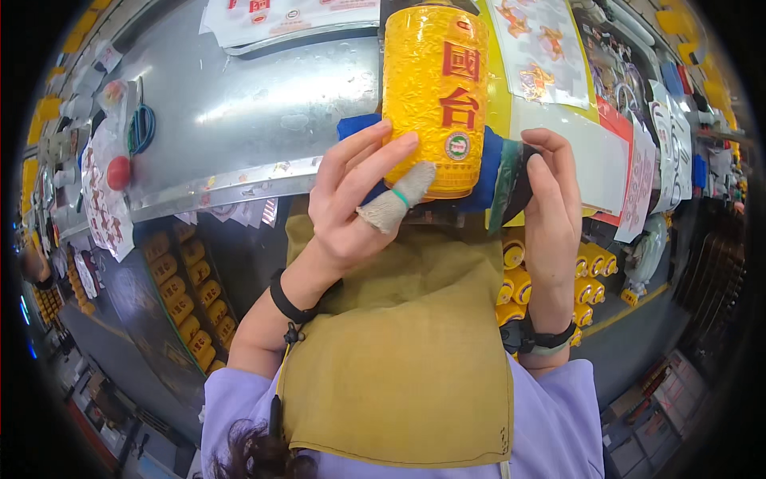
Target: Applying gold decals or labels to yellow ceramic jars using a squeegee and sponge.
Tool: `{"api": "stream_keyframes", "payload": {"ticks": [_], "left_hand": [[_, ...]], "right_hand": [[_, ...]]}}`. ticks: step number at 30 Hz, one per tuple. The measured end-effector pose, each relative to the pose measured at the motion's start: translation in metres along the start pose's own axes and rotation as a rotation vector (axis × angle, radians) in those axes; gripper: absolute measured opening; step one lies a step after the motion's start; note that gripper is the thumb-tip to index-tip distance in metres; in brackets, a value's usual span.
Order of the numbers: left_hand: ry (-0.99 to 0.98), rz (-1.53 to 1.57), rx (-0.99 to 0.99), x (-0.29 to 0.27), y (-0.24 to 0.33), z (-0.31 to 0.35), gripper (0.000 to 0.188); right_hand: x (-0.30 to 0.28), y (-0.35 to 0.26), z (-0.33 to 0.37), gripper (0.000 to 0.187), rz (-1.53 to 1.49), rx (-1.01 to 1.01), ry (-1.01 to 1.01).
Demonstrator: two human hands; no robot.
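A yellow embossed bottle (423,72) with red characters and a small round badge lies on a blue pad (490,160) at the bench's near edge, its base towards me. My left hand (359,188) grips the lower left side of the bottle. A grey cloth finger cover (391,209) with a green band sits on its thumb. To the right of the bottle, my right hand (552,191) has its fingers bent around a dark rounded piece (520,190). A green translucent strip (503,185) runs along that piece, whose kind I cannot make out.
The metal bench (263,104) bears white printed sheets (295,22) at the back. Left stand blue-handled scissors (142,128) and a red ball (118,172). Sticker sheets (546,44) lie right. Yellow bottles (590,267) are stacked below right, and racked bottles (179,295) below left.
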State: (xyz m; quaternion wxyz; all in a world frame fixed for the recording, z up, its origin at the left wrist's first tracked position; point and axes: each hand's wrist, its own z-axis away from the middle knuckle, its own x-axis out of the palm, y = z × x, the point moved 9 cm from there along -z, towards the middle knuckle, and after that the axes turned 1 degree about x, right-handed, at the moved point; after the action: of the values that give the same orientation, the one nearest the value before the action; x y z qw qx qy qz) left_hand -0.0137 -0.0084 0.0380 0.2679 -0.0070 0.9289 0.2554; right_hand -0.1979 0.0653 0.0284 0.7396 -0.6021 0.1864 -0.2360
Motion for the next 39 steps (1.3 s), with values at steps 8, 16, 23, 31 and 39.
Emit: {"api": "stream_keyframes", "payload": {"ticks": [8, 16, 23, 31, 39], "left_hand": [[0.101, 0.113, -0.050, 0.004, -0.011, 0.014, 0.036], [-0.002, -0.064, 0.023, 0.001, -0.001, 0.015, 0.042], [-0.117, -0.342, 0.096, 0.014, 0.018, 0.007, 0.045], [-0.073, -0.142, 0.052, 0.005, 0.010, 0.006, 0.045], [0.087, 0.186, -0.336, 0.003, -0.027, 0.016, 0.057]], "right_hand": [[0.024, -0.028, 0.019, 0.021, 0.386, -0.256, -0.009], [-0.033, -0.016, 0.022, 0.020, 0.348, -0.148, 0.156], [-0.018, -0.015, 0.016, 0.022, 0.248, -0.146, 0.071], [-0.020, -0.021, 0.013, 0.033, 0.252, -0.276, 0.086], [0.046, -0.075, 0.047, 0.027, 0.904, -1.128, -0.204]]}}
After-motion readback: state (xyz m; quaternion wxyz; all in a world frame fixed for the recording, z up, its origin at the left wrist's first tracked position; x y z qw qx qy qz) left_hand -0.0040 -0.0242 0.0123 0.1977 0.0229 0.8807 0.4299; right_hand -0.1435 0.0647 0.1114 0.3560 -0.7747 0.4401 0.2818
